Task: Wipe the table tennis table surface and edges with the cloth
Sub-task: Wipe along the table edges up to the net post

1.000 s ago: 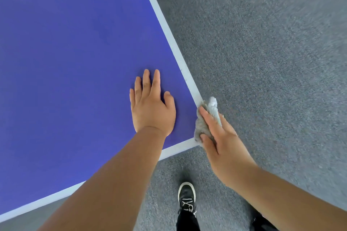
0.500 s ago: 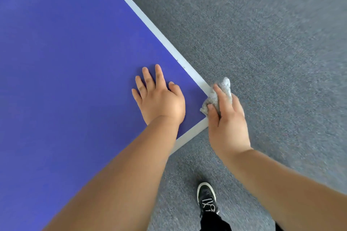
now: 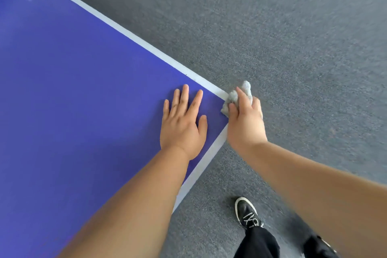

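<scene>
Our right hand (image 3: 245, 123) grips a crumpled grey cloth (image 3: 246, 90) at the very corner of the table tennis table (image 3: 73, 90). The thumb and forefinger are curled over the bundle, and we cannot see the other fingers behind it. The cloth touches the corner where the two runs of white border (image 3: 146, 46) meet, partly lying on the white and partly hanging past the edge over the floor. Our left hand (image 3: 182, 128) lies flat on the blue surface just beside it, palm down, fingers straight and slightly spread, holding nothing. Its thumb points toward the right hand, and a narrow strip of blue shows between the two, so they are near but apart. Both forearms are bare and reach in from the bottom of the view. The blue tabletop fills the left half, with one border running to the far upper left and the other down along the near edge. Grey carpet (image 3: 293, 69) covers the floor to the right and beyond. Below the right forearm a black shoe (image 3: 247, 211) with white laces and a white sole rim stands on the carpet, near the table's edge, under a black trouser leg (image 3: 259, 243). Part of a second shoe (image 3: 318, 247) shows at the bottom right.
</scene>
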`<state>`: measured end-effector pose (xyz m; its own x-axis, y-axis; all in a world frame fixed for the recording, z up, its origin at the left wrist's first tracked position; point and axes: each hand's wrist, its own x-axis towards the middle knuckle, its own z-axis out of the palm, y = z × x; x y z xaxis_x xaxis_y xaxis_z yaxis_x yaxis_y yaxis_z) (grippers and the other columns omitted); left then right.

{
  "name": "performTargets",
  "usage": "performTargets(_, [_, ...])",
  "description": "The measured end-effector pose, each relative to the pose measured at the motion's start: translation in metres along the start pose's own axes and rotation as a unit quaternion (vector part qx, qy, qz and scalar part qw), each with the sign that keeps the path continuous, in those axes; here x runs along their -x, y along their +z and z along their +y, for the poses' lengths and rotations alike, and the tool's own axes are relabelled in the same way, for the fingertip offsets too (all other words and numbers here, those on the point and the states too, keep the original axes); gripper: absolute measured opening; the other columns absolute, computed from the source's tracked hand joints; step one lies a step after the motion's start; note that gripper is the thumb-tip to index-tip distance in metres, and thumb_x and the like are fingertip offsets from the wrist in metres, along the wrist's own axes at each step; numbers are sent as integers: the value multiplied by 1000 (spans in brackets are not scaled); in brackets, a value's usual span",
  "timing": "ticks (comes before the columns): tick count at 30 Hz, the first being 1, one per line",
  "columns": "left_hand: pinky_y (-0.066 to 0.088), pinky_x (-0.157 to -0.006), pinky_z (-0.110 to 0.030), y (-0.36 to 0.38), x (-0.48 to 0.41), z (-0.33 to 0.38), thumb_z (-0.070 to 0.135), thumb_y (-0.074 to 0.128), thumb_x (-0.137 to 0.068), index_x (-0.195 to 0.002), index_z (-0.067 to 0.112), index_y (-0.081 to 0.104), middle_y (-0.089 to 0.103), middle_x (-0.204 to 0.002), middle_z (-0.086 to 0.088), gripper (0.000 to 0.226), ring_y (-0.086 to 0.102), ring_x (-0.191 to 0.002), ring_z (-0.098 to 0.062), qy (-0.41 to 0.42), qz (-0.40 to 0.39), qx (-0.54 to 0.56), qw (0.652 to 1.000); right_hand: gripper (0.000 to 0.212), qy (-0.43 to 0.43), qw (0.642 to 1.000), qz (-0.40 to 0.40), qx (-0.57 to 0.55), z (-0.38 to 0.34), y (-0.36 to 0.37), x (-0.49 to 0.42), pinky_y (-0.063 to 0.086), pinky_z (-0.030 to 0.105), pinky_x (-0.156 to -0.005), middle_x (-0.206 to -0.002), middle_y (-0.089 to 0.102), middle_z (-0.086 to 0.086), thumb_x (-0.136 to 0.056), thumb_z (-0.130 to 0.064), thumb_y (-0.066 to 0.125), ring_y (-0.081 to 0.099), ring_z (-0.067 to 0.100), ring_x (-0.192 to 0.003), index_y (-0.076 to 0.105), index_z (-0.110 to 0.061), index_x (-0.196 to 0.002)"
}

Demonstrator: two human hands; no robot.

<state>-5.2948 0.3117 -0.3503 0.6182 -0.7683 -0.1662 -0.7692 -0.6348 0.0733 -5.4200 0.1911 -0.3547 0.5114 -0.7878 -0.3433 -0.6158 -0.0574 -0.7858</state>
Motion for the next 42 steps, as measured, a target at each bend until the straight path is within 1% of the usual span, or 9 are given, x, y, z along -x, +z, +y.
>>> performTargets(4, [4,-129,-50,-2,0,2,49,19,-97,-165,35,13,2,-175,-3,70,0,-161,-23,3,8,-2,1000,65,48,998,10,-48,-5,23,24,15,43,-128,-170,-11,-1,-109,-28,38,2,28,-158,5,-39,-164])
performTargets(9, [7,-129,-51,0,-2,2,48,25,-96,-165,34,17,5,-175,-4,71,3,-161,-24,6,25,2,1000,52,44,998,52,-15,-6,10,-18,34,32,-110,-152,38,8,-108,-40,41,41,28,-137,33,-32,-159])
performTargets(12, [7,-129,-51,3,-2,1,48,25,-96,-165,34,18,6,-175,-4,71,3,-161,-23,6,35,2,999,48,15,996,76,-46,0,12,-19,32,25,-102,-147,44,7,-109,-38,40,45,25,-134,38,-31,-157])
performTargets(15, [6,-129,-50,5,-2,1,50,21,-95,-165,35,16,5,-175,-3,72,3,-161,-23,10,34,-3,999,59,37,989,88,-109,-7,32,12,17,37,-126,-170,4,5,-109,-28,39,12,25,-157,18,-32,-164])
performTargets(19, [3,-130,-48,2,-5,0,50,22,-93,-165,36,15,3,-175,-2,73,0,-161,-22,3,34,10,999,77,4,993,4,-120,-11,57,85,7,39,-129,-167,-30,9,-108,-19,40,-13,26,-159,-11,-31,-164])
performTargets(28, [2,-130,-48,9,-8,-4,47,33,-101,-165,37,14,2,-175,-1,67,1,-161,-21,11,43,11,999,64,17,985,93,-143,-16,54,43,2,47,-129,-168,-21,23,-112,-25,34,-17,29,-158,0,-20,-166])
performTargets(35, [0,-129,-49,6,-9,-3,46,32,-104,-165,36,11,-1,-175,-1,66,-2,-161,-22,14,30,13,999,65,-44,981,68,-174,-1,81,106,9,47,-129,-167,-16,-7,-111,-15,36,-13,21,-160,4,-23,-166])
performTargets(39, [1,-129,-49,7,-9,-3,46,34,-104,-165,37,13,1,-175,-2,65,0,-161,-22,13,34,13,999,63,10,982,108,-155,-13,62,57,6,46,-129,-170,-17,16,-111,-20,36,-13,27,-159,5,-19,-166])
performTargets(42, [0,-129,-49,8,-8,-3,46,32,-103,-165,37,12,1,-175,-2,65,0,-161,-23,19,36,14,999,62,47,968,154,-190,-19,55,32,9,41,-129,-172,-7,12,-110,-26,39,1,23,-160,11,-30,-166])
